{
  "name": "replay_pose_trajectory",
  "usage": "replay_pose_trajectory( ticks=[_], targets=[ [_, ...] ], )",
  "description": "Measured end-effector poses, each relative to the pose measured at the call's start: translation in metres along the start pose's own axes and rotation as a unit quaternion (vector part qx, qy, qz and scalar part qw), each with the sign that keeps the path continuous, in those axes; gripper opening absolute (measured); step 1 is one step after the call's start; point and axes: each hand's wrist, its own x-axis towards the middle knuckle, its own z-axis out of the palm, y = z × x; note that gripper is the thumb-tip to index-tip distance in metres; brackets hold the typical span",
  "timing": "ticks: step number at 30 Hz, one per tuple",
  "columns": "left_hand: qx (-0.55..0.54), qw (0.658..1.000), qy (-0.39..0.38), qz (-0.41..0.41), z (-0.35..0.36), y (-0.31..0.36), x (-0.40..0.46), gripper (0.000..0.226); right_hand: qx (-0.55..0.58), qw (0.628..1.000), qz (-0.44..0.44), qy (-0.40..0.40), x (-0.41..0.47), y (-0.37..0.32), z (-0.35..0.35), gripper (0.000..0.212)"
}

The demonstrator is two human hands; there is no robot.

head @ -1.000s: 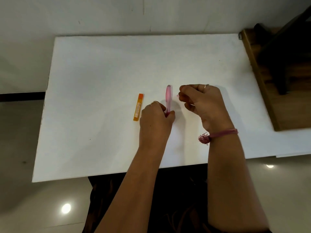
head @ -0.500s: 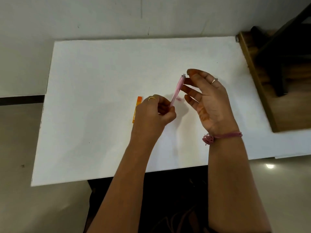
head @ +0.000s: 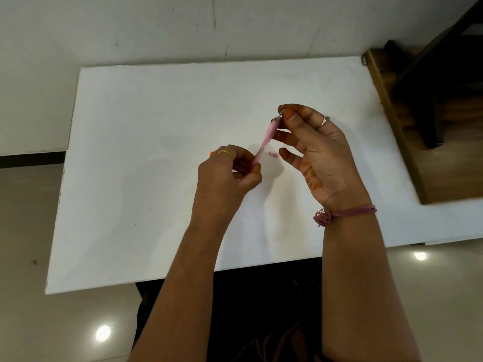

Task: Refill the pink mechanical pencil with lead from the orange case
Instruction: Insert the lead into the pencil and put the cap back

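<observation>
The slim pink plastic mechanical pencil (head: 265, 141) is now up off the white bench (head: 156, 152), where a second ago it stood nearly upright close to the surface between the two hands. It has since been tipped and raised, and the right hand (head: 316, 152) has opened out from a loose fist into a spread pose. The right thumb and forefinger pinch the small metal fitting at the pencil's top end, while the other fingers fan out free. The left hand (head: 230, 173) is curled shut around the pencil's lower end.

A small pink piece (head: 273, 154) lies on the bench just beside the right hand's lower fingers, in the gap between the two hands. It was not there a second ago. It is probably the pencil's cap, set down after being pulled off, though it is too blurred to be sure. If so, the barrel is open or nearly open at the top, and the opening step of the refill looks close to done.

The pencil's long axis runs on a diagonal, from the left hand's fingertips up and away to the right hand's pinch. Its metal-tipped end points away from the person and toward the right hand's side.

The flat orange plastic lead case (head: 212, 153) is almost wholly hidden behind the left hand's knuckles, with only a sliver of one corner showing. It lies on the bench, not yet picked up, so taking lead from it is yet to come.
</observation>
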Motion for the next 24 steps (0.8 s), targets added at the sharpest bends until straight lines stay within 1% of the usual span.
replay_pose_trajectory(
  ticks=[6,14,24],
  targets=[
    [0.001,1.0,-0.002,0.002,0.0,-0.0018,0.0003,0.012,-0.026,1.0,-0.012,-0.007,-0.0016,-0.0019,-0.0005,0.013],
    [0.004,1.0,-0.007,0.001,-0.0043,-0.0033,0.0007,0.014,-0.095,0.995,-0.039,-0.018,-0.0016,-0.0049,0.0007,0.013],
    [0.004,1.0,-0.008,0.004,-0.0062,-0.0029,-0.0001,0.017,-0.089,0.995,-0.044,-0.022,-0.0018,-0.0045,-0.0001,0.012]
  ],
)
